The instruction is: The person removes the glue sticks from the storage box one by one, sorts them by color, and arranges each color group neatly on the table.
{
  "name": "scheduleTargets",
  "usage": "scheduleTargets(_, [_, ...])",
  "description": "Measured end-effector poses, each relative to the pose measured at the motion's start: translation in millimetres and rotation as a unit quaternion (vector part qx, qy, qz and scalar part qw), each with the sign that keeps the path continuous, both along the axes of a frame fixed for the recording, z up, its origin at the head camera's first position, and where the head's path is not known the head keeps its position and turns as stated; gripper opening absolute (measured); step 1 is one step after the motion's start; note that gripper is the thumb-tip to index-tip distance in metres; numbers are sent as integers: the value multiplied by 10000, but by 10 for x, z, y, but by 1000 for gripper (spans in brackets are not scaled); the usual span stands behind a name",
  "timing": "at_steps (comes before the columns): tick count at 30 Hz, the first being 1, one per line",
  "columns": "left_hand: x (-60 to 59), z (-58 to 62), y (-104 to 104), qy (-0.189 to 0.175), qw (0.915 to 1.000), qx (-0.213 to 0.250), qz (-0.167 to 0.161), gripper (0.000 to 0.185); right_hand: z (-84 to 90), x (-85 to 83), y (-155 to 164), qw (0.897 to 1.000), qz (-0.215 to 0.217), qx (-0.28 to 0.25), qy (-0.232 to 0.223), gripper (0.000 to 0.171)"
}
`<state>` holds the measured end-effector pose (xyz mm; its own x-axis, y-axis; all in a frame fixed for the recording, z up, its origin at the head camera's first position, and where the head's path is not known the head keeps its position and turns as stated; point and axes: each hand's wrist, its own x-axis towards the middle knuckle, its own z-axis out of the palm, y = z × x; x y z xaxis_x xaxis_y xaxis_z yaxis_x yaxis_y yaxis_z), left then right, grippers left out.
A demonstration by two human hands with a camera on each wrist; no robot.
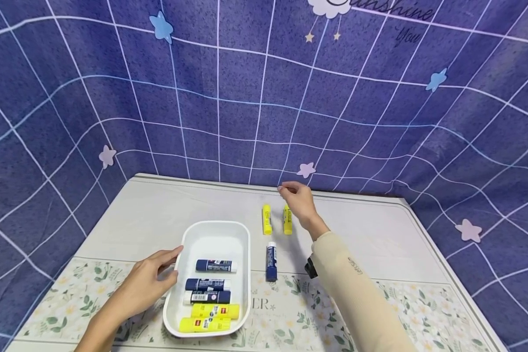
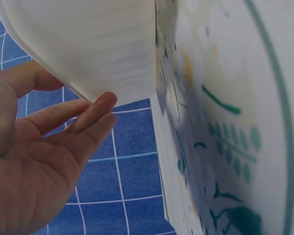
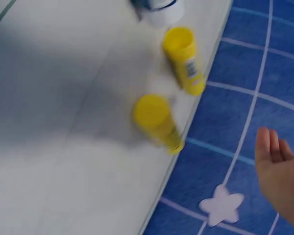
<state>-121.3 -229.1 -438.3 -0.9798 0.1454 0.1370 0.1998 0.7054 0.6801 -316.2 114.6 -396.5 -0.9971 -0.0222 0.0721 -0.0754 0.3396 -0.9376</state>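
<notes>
A white tray (image 1: 244,244) sits on the table and holds three dark blue glue sticks (image 1: 216,265) and two yellow ones (image 1: 214,311). My left hand (image 1: 151,278) rests with straight fingers against the tray's left wall (image 2: 108,54), holding nothing. On the table to the right of the tray lie two yellow glue sticks (image 1: 267,219) (image 1: 287,219) and one dark blue one (image 1: 271,261). My right hand (image 1: 297,198) hovers above the right yellow stick (image 3: 157,120), fingers relaxed and empty. The other yellow stick (image 3: 183,59) lies beside it.
The table (image 1: 158,210) has a pale top with a floral mat (image 1: 290,313) along the front. A blue grid-patterned cloth (image 1: 264,98) with stars hangs close behind and at both sides. A dark band (image 1: 310,268) sits on my right wrist.
</notes>
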Motion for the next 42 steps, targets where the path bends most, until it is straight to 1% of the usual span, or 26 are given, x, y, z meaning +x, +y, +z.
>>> scheduleTargets(4, [6,6,1,-6,10000,46,-19,56,81,87,-123,9964,805,-251,-83,35])
scheduleTargets(8, [11,7,3,-48,10000,37,-11,57,135,178,-233,9862,1580,-419,-272,34])
scheduleTargets(10, [13,9,2,-50,10000,41,-1,56,147,208,-287,9800,1901,-478,-348,35])
scheduleTargets(14, [15,9,-4,-48,10000,44,-3,56,159,260,-384,9672,2460,-493,-409,38])
scheduleTargets(18, [16,11,-7,0,10000,54,-12,56,159,308,-471,9509,3016,-502,-475,42])
scheduleTargets(24, [13,8,-17,43,10000,62,-3,56,110,370,-629,9240,3792,-115,-485,46])
scheduleTargets(30, [11,5,-16,106,9999,96,-21,55,35,448,-786,8950,4378,212,-834,49])
scheduleTargets(32, [9,3,-15,138,9999,87,-25,55,-7,468,-835,8851,4556,420,-847,50])
scheduleTargets(36, [7,0,-16,194,9998,77,-42,55,-88,508,-924,8686,4809,849,-844,47])
scheduleTargets(38, [10,3,-16,196,9998,82,-48,55,-124,524,-961,8629,4863,1066,-869,45])
scheduleTargets(42, [19,14,-19,158,9998,88,-44,55,-170,554,-1027,8561,4871,1400,-1013,40])
